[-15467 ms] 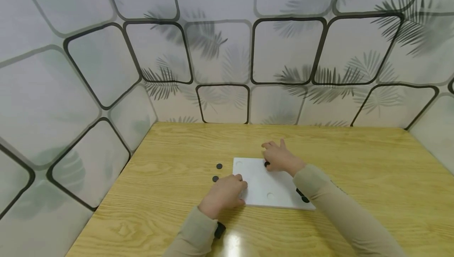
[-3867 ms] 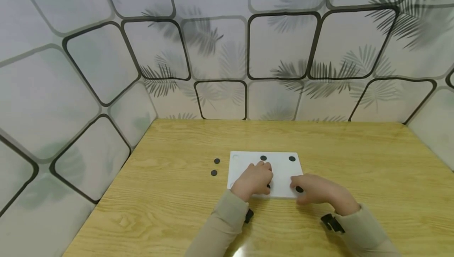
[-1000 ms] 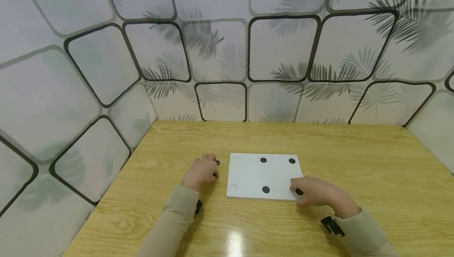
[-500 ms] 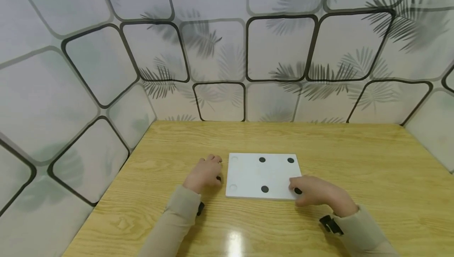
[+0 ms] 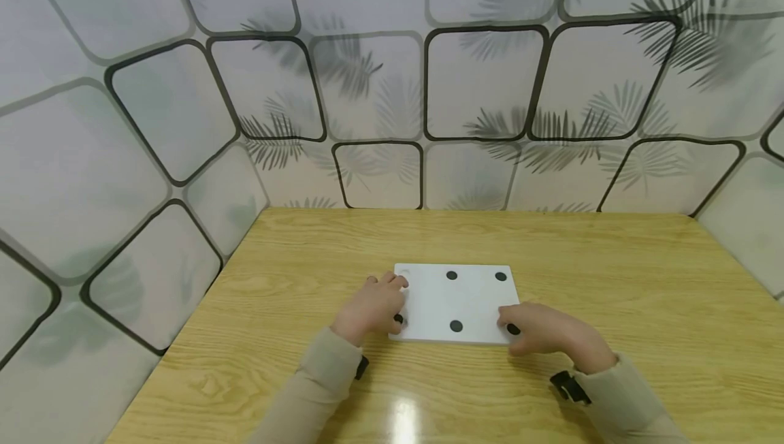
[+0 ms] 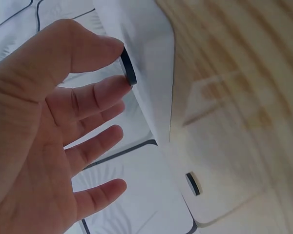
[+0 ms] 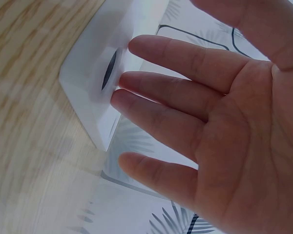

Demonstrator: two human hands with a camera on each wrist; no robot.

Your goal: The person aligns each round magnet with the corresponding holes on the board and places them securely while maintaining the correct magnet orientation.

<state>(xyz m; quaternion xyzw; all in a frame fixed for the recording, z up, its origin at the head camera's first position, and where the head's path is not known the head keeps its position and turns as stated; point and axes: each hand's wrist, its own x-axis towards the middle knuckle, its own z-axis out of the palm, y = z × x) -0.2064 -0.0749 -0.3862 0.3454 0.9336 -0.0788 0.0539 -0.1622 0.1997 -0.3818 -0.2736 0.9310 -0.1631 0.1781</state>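
Observation:
A white board (image 5: pixel 429 304) with round recesses lies on the table. Between thumb and index finger, my left hand (image 5: pixel 370 308) pinches a small black disc (image 6: pixel 128 66) on edge, at the board's near left recess. The fingers of my right hand (image 5: pixel 548 331) are extended at the near right corner, beside the black disc (image 7: pixel 110 70) in the recess there. Other black discs fill the far middle recess (image 5: pixel 452 275), the far right recess (image 5: pixel 501 276) and the near middle recess (image 5: pixel 456 326). Left fingers partly hide the far left recess.
One loose black disc (image 6: pixel 192 184) lies on the wooden table (image 5: pixel 294 260) left of the board, mostly hidden by the left hand in the head view. A patterned wall covering (image 5: pixel 380 175) rises behind the table's far edge.
Earlier the near middle recess was bare; a disc now sits in it. My left hand has since picked a disc off the table and carried it right to the board. Lately my right hand stays put.

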